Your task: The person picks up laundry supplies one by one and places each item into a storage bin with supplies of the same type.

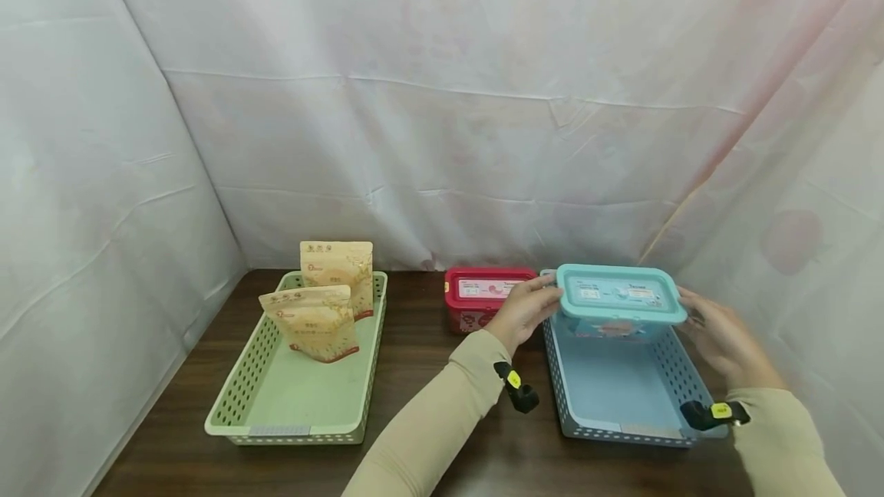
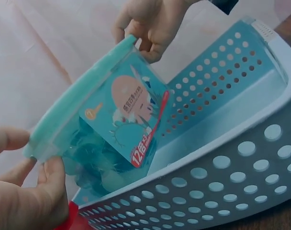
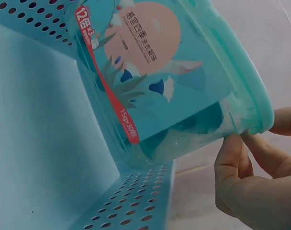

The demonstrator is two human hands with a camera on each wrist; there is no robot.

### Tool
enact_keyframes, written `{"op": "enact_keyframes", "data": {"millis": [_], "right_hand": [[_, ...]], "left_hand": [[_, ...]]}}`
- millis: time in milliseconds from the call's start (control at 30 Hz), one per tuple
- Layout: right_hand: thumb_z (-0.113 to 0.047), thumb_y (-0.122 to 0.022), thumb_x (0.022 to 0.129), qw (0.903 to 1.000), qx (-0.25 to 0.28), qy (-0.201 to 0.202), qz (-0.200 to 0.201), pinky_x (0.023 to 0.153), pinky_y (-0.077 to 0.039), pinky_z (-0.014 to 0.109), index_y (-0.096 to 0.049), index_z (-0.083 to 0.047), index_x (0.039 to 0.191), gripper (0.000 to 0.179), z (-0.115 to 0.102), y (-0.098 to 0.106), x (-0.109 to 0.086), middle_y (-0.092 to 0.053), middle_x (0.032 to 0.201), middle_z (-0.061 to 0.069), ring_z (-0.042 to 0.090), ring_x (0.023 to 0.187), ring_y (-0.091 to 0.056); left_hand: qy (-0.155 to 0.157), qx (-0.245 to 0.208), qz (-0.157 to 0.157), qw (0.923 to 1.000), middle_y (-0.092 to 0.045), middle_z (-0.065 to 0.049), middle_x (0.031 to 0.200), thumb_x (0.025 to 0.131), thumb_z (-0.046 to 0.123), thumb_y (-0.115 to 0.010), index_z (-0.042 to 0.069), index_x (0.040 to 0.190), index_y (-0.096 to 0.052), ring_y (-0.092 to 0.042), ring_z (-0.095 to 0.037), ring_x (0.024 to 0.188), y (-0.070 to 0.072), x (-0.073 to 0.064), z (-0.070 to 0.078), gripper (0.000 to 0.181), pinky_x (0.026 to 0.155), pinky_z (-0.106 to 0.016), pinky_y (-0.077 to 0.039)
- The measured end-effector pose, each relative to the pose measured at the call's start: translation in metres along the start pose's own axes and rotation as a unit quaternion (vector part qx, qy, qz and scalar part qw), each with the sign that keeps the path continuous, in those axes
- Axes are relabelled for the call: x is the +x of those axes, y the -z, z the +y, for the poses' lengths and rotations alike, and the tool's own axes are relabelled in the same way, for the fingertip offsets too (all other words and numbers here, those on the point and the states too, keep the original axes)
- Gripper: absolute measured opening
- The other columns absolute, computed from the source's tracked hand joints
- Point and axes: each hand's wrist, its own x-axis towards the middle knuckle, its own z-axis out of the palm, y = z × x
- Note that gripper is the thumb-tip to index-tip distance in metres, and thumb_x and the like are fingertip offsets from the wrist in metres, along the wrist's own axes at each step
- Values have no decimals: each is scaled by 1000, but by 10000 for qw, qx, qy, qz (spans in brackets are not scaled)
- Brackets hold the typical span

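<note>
Everything is carried by a dark tabletop [image 1: 414, 405], with some open room left between the baskets. The green basket [image 1: 304, 397] is well off to the left, out of the way. In the blue basket [image 1: 621, 390], a long open stretch is left toward the front. The teal tub [image 1: 620, 301] is held at that basket's back end — whether its base touches the bottom can't be told. It's probably best kept level, with both ends moved together and the base steered clear of the perforated walls. A red tub [image 1: 470, 309] is parked just beside the left wall, so that's the tight side. The two pouches [image 1: 319, 328] in the green basket are well apart from all this. The lid rim is pinched at its left end by the left hand [image 1: 522, 313] and at its right by the right hand [image 1: 721, 336] — fingers gripping lid only, so no hard yanking is advised.
</note>
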Motion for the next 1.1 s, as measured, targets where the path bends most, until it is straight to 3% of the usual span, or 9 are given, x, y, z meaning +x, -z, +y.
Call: {"op": "enact_keyframes", "data": {"millis": [167, 333, 433, 567, 733, 867, 1100], "right_hand": [[-46, -53, 103, 9994, 251, -183, 153, 122, -11, 38, -11, -8, 160, 80, 5, -1, 5, -8, 167, 1, 22, 150, -10], [-51, -56, 100, 9987, 231, -308, 323, 121, -10, 46, -20, -13, 160, 79, 9, -1, 11, -14, 164, 4, 27, 148, -11], [-53, -56, 99, 9981, 218, -409, 415, 121, -9, 49, -27, -18, 159, 75, 10, -1, 15, -13, 164, 5, 30, 151, -6], [-53, -54, 100, 9974, 222, -514, 464, 121, -9, 50, -25, -17, 159, 75, 10, -1, 18, -6, 167, 5, 32, 152, -1], [-53, -51, 101, 9973, -101, -562, 463, 120, -15, 52, -32, -15, 157, 70, 11, -3, 19, -12, 163, 12, 36, 150, -8], [-54, -48, 102, 9970, -235, -575, 472, 119, -15, 54, -41, -17, 152, 63, 14, -2, 19, -9, 163, 16, 39, 150, -7], [-52, -47, 103, 9972, -345, -513, 420, 119, -14, 53, -23, -4, 158, 77, 19, -2, 22, -5, 165, 18, 40, 150, -5]], "left_hand": [[-68, 61, 243, 9997, -59, -13, 134, 95, 0, -65, -2, 141, -54, -62, -25, 119, -7, -1, -3, 47, 100, -38, -49], [-75, 29, 678, 9977, -63, -11, 126, 94, 0, -68, -2, 135, -60, -63, -24, 116, -14, -1, -6, 42, 101, -41, -49], [-128, 20, 920, 9957, -64, -10, 124, 93, 1, -68, -1, 132, -63, -63, -24, 116, -18, -1, -8, 39, 100, -40, -50], [-115, -60, 1149, 9933, -64, -11, 128, 93, 1, -67, -2, 132, -63, -62, -25, 118, -23, 0, -12, 39, 100, -40, -49], [-34, -133, 1270, 9918, -61, -13, 132, 95, -2, -64, -3, 135, -60, -59, -27, 122, -26, 0, -17, 41, 103, -42, -47], [-55, -59, 1288, 9916, -61, -13, 132, 94, -3, -64, -2, 136, -60, -58, -27, 123, -27, 0, -20, 42, 104, -43, -46], [25, 403, 1353, 9900, -64, -10, 127, 93, -6, -62, 4, 139, -59, -59, -27, 120, -29, -2, -20, 47, 105, -48, -44]]}}
